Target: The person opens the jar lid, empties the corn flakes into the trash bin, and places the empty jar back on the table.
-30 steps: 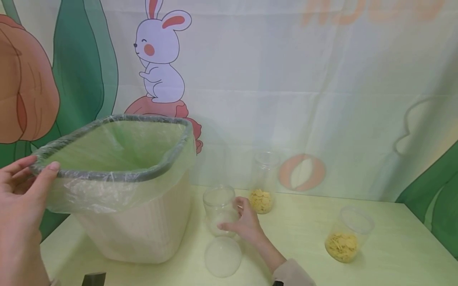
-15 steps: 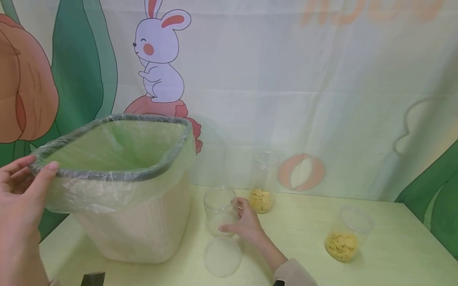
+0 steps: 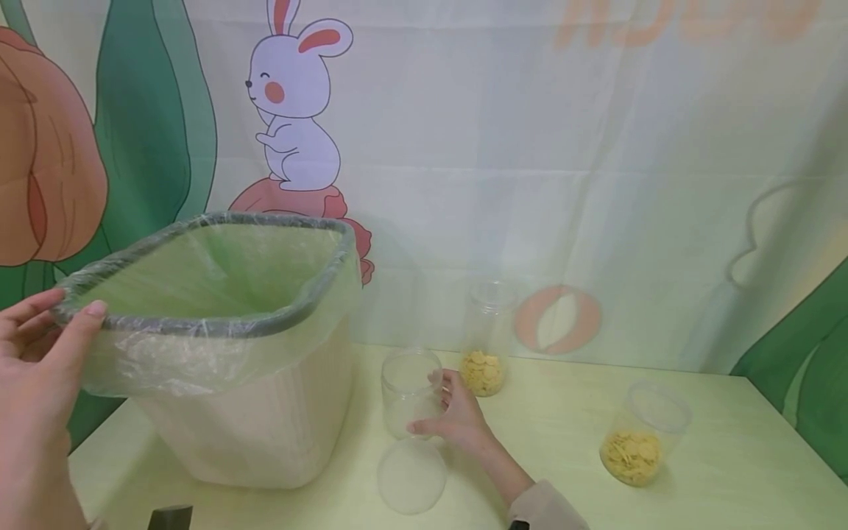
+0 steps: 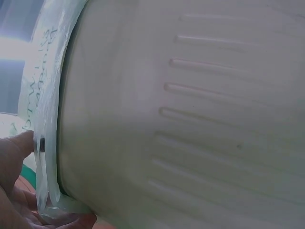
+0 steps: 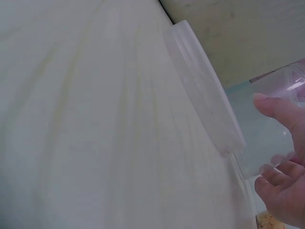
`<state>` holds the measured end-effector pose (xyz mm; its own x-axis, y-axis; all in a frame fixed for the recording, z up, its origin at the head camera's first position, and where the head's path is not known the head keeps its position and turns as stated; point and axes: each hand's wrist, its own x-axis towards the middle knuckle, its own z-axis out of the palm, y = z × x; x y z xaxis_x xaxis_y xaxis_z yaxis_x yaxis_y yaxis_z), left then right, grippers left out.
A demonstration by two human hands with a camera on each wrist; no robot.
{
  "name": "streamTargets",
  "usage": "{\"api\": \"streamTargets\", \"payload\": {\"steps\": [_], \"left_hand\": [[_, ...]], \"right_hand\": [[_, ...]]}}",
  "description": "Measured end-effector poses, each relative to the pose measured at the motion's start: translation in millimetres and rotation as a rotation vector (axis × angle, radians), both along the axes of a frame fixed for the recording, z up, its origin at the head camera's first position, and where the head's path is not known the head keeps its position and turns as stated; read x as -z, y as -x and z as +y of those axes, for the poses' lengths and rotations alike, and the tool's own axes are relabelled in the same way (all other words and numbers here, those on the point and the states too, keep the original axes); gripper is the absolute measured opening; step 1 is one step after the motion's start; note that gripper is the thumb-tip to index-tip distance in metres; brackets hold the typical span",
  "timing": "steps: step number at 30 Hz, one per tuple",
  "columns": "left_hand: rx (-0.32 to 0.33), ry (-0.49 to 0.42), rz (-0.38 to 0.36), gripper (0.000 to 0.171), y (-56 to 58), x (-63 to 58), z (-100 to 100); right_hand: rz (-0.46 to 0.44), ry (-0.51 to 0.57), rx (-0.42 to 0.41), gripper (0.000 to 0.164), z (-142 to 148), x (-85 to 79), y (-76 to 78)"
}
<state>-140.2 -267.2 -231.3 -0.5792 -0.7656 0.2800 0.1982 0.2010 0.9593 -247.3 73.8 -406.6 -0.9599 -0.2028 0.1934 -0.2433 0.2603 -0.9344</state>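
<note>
At the left stands a pale trash bin (image 3: 265, 434) with a grey rim and a clear green-tinted liner folded over it. My left hand (image 3: 40, 375) pinches its near left rim corner between thumb and fingers; the left wrist view shows the ribbed bin wall (image 4: 124, 95) beside that hand. To the right of the bin is a clear lidless jar (image 3: 400, 405) with nothing seen inside. My right hand (image 3: 460, 416) holds it from its right side, thumb and fingers around the wall. A round translucent lid (image 3: 412, 477) lies flat on the table in front of the jar.
A tall clear jar (image 3: 483, 372) partly filled with yellow chips stands behind my right hand, near the backdrop. Farther right is a wider jar (image 3: 632, 456), also part full of yellow pieces. A printed cloth (image 3: 430, 184) hangs behind the pale table (image 3: 543, 471).
The lidless jar has shifted slightly right and toward me, with my right hand still around it. My left hand keeps its place on the bin rim.
</note>
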Motion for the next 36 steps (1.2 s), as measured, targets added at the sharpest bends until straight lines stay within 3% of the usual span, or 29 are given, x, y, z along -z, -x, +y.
{"api": "streamTargets", "payload": {"steps": [3, 8, 17, 29, 33, 36], "left_hand": [[-0.023, 0.05, -0.04, 0.026, 0.2, 1.0, -1], [-0.039, 0.049, -0.04, 0.028, 2.7, 4.5, -4], [-0.045, 0.081, 0.009, 0.027, -2.1, 2.3, 0], [-0.084, 0.098, 0.027, 0.035, 1.7, 8.0, -10], [-0.121, 0.148, -0.028, 0.039, 1.3, 9.4, -10], [-0.138, 0.16, -0.029, 0.041, 1.8, 11.2, -12]], "right_hand": [[0.0, -0.003, -0.002, 0.083, 0, -0.1, -0.5], [-0.001, -0.03, -0.001, 0.083, 1, 1.7, 1.6], [-0.014, -0.048, -0.004, 0.084, 2, 1.4, 2.5], [-0.024, -0.071, -0.002, 0.086, 3, 2.4, 2.6], [-0.036, -0.065, -0.006, 0.089, 6, 0.5, 0.5], [-0.044, -0.061, -0.011, 0.089, 9, -1.4, -0.7]]}}
